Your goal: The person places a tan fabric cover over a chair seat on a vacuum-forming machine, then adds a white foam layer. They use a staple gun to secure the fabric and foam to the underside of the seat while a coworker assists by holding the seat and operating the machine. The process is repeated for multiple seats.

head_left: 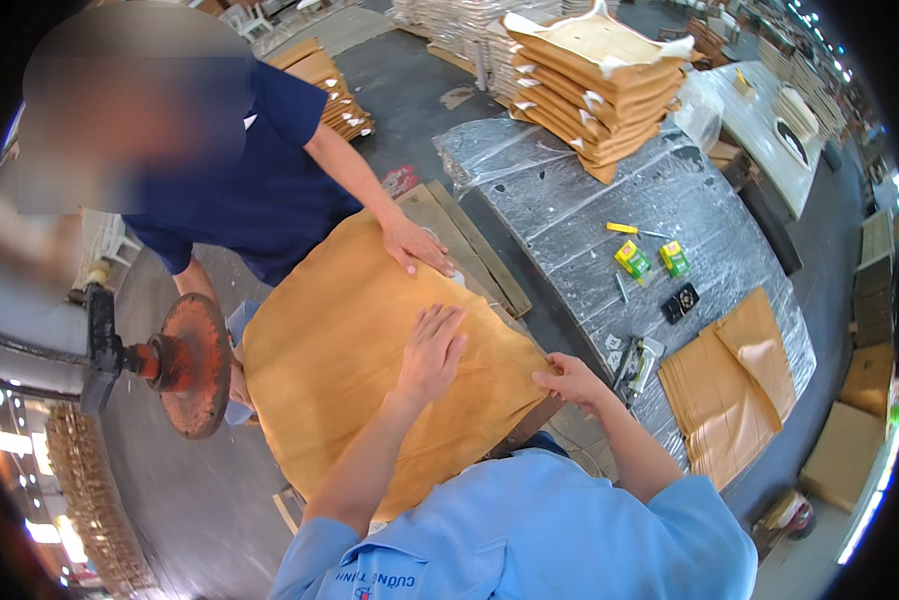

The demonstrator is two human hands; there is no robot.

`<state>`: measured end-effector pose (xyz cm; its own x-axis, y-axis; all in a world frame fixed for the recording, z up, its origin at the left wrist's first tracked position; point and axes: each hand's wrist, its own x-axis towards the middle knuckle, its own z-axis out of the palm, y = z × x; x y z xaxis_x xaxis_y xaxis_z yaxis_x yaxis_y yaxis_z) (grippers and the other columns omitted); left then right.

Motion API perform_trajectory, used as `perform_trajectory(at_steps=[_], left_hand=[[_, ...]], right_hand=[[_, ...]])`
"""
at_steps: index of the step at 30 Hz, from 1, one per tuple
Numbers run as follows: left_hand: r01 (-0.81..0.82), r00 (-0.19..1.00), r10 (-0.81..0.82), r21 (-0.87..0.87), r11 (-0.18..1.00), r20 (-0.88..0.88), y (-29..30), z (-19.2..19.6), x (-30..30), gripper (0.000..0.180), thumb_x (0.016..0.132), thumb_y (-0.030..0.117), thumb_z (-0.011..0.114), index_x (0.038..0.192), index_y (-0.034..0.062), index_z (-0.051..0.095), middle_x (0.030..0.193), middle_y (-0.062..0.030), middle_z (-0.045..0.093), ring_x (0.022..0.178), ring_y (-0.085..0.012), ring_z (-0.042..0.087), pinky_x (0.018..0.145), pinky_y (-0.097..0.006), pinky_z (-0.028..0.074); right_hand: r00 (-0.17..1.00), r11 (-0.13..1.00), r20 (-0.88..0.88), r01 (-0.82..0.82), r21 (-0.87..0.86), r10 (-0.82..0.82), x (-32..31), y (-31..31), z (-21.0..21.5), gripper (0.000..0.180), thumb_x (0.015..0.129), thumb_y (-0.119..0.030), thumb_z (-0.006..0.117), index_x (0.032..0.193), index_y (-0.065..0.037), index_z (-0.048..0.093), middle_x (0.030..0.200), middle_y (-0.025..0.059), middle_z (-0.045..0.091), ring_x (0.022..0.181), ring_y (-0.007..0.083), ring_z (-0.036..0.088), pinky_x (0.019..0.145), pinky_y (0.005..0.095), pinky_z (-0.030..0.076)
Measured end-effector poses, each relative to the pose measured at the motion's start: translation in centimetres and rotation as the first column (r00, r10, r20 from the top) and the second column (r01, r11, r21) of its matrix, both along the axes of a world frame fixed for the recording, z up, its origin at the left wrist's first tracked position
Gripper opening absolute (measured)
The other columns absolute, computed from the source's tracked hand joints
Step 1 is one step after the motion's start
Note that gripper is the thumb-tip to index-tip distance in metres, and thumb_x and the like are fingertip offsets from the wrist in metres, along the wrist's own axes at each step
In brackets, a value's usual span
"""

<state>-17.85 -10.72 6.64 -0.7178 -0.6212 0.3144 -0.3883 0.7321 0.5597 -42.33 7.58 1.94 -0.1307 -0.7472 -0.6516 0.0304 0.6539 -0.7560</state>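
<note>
While the big tan sheet (355,370) is lying on the workbench, the left hand (432,350) is pressing flat on it—fingers spread, gripping nothing—and the right hand (570,380) is pinching its right edge (co-worker's hand (415,243) opposite).

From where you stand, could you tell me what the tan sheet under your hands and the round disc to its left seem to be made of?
The tan sheet looks like leather or a leather-like hide: matte, supple, with an uneven edge, though coated fabric is possible. The left hand lies flat on it; the right hand holds its corner. The round disc looks like rusted metal, with an orange-brown, pitted face.
</note>
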Motion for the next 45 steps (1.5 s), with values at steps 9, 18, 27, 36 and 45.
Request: perform_trajectory(at_steps=[9, 18, 27, 36, 45], left_hand=[[0.084, 0.980, -0.073, -0.054, 0.995, 0.186, -3.8, -6.0, -5.3, 0.039, 0.108, 0.032, 0.050, 0.138, 0.0109, 0.066, 0.141, -0.0085, 0.066, 0.144, -0.0342, 0.048, 0.126, -0.055, 0.023], [0.086, 0.961, -0.048, -0.132, 0.987, 0.271, -3.9, -6.3, -5.4, 0.035, 0.109, 0.031, 0.050, 0.129, 0.0095, 0.069, 0.139, -0.0063, 0.065, 0.145, -0.0331, 0.046, 0.126, -0.055, 0.023], [0.071, 0.945, -0.026, -0.127, 0.989, 0.325, -3.4, -6.3, -5.4, 0.035, 0.109, 0.029, 0.046, 0.128, 0.0101, 0.068, 0.141, -0.0052, 0.062, 0.149, -0.0327, 0.041, 0.128, -0.056, 0.019], [0.105, 0.911, -0.067, -0.073, 0.992, 0.408, -3.4, -5.3, -5.1, 0.040, 0.111, 0.033, 0.044, 0.136, 0.0101, 0.065, 0.149, -0.0072, 0.058, 0.151, -0.0359, 0.039, 0.127, -0.059, 0.019], [0.259, 0.922, -0.264, 0.055, 0.964, 0.285, 10.4, -0.8, 1.1, 0.070, 0.099, 0.037, 0.067, 0.162, 0.0176, 0.043, 0.172, -0.0128, 0.033, 0.161, -0.0435, 0.021, 0.127, -0.064, 0.022]], right_hand=[[0.859, 0.888, 0.252, 0.460, 0.002, -0.446, 3.0, 3.2, -2.2, 0.013, 0.097, -0.014, 0.078, 0.099, -0.003, 0.072, 0.078, 0.0006, 0.068, 0.062, 0.0106, 0.064, 0.055, 0.0284, 0.052], [0.729, 0.764, 0.293, 0.645, 0.006, -0.618, 3.3, 4.4, -3.3, 0.015, 0.096, -0.012, 0.080, 0.098, 0.000, 0.072, 0.083, 0.0048, 0.070, 0.066, 0.0120, 0.064, 0.058, 0.0288, 0.052], [0.592, 0.834, 0.613, 0.503, 0.227, -0.523, 12.0, 5.9, -1.0, 0.028, 0.099, -0.016, 0.077, 0.119, 0.002, 0.070, 0.103, 0.0100, 0.074, 0.084, 0.0166, 0.070, 0.072, 0.0320, 0.058], [0.707, 0.890, 0.565, 0.441, 0.118, -0.425, 11.8, 7.3, -4.1, 0.019, 0.101, -0.015, 0.075, 0.108, 0.002, 0.075, 0.093, 0.0093, 0.076, 0.077, 0.0185, 0.072, 0.072, 0.0320, 0.059], [0.795, 0.948, 0.516, 0.283, 0.146, -0.317, 9.7, 5.9, -3.5, 0.026, 0.104, -0.021, 0.070, 0.113, 0.003, 0.073, 0.099, 0.0114, 0.076, 0.086, 0.0190, 0.074, 0.076, 0.0302, 0.060]])
